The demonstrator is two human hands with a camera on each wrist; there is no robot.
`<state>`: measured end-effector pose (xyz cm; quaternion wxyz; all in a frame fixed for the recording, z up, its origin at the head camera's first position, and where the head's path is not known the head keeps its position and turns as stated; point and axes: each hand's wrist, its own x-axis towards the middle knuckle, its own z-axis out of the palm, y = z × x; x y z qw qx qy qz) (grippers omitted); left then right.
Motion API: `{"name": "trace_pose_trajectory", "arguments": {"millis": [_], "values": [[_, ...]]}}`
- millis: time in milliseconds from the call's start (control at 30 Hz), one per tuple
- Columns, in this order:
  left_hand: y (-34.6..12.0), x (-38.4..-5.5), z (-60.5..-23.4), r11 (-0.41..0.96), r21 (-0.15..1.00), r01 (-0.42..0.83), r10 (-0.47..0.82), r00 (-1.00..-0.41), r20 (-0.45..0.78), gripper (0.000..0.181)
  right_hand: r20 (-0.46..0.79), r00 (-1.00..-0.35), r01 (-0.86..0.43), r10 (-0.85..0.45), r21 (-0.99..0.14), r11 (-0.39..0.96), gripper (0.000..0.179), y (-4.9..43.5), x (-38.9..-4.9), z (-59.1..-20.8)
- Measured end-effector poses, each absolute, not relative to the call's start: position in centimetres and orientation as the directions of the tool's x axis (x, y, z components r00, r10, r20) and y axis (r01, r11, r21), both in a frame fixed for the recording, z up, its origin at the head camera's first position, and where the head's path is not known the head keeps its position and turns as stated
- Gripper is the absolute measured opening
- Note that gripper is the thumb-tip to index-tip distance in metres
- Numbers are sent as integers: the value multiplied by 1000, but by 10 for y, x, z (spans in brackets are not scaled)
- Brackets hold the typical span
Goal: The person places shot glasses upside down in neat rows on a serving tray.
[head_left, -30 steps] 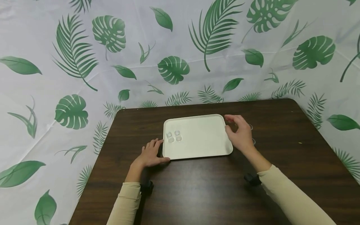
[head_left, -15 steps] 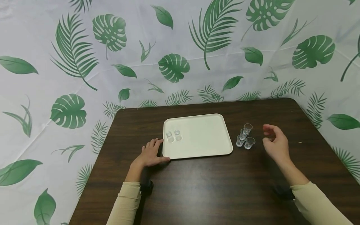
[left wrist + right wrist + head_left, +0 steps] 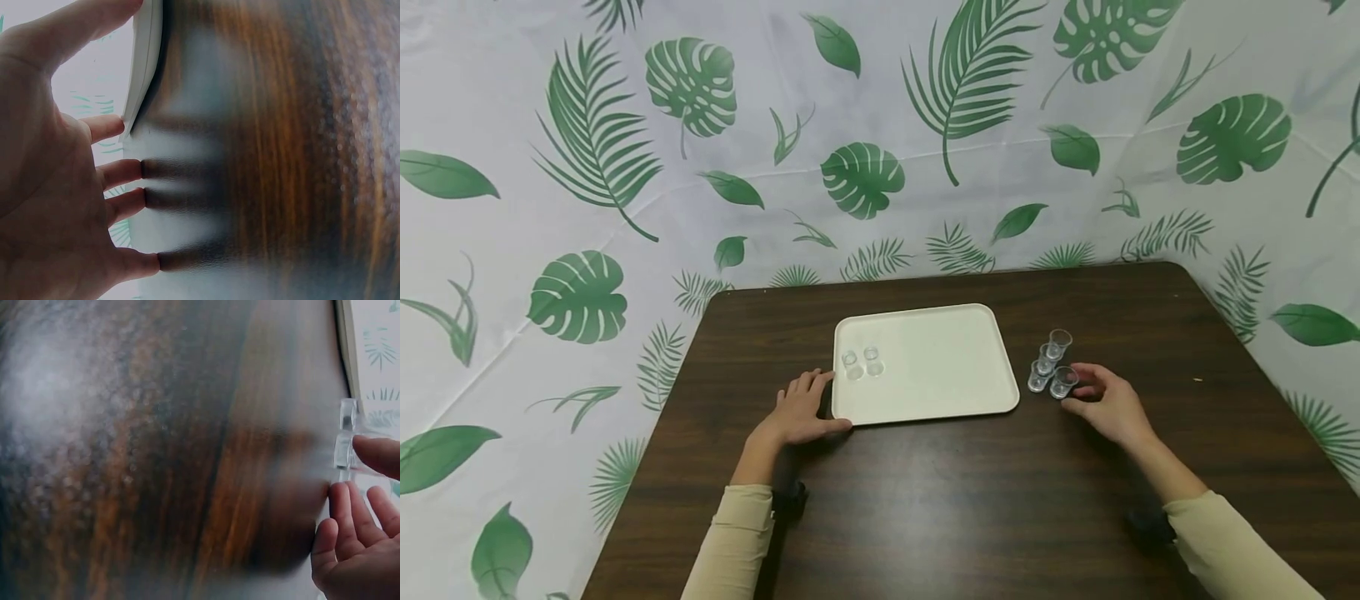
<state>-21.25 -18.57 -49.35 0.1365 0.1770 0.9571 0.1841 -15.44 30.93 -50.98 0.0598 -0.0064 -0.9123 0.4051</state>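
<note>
In the head view a small clear shot glass [image 3: 1062, 384] stands at the front right of a cluster on the table. My right hand [image 3: 1108, 408] is at its right side, thumb in front and fingers behind, fingertips right at the glass. The right wrist view shows the thumb [image 3: 375, 453] beside the clear glass, apart from the fingers. My left hand [image 3: 801, 410] rests at the left front corner of a cream tray [image 3: 940, 367], fingers spread, thumb along the front edge. On the tray's left part stand two clear shot glasses, one [image 3: 849, 360] left of the other [image 3: 872, 355].
Other clear shot glasses, one at the back [image 3: 1059, 342], one in the middle [image 3: 1048, 357] and one at the left [image 3: 1039, 377], stand close together right of the tray. Behind the dark wood table [image 3: 925, 500] hangs a white leaf-print cloth [image 3: 880, 100].
My right hand went from the tray's right edge out to the right, past the glasses, then came back left and down to the front right glass. My left hand stays at the tray.
</note>
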Motion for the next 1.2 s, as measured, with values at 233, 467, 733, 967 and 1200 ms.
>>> {"name": "trace_pose_trajectory", "arguments": {"millis": [233,467,733,967,1200], "values": [[-187,-213,-493,865,410,289,391,-900,-193,97,76,-992,16,98,-704,710,52,303,-159,-512],[-185,-213,-493,871,403,280,383,-901,-203,97,50,-990,62,135,-698,714,49,302,-160,-513],[-183,-214,-492,871,407,273,378,-904,-201,96,68,-985,69,160,-693,718,42,305,-166,-517],[-184,-216,-493,874,400,276,377,-904,-200,98,73,-982,78,175,-688,721,40,305,-168,-516],[-183,-215,-492,876,396,273,378,-901,-214,98,60,-982,90,179,-685,723,41,305,-165,-517]]}}
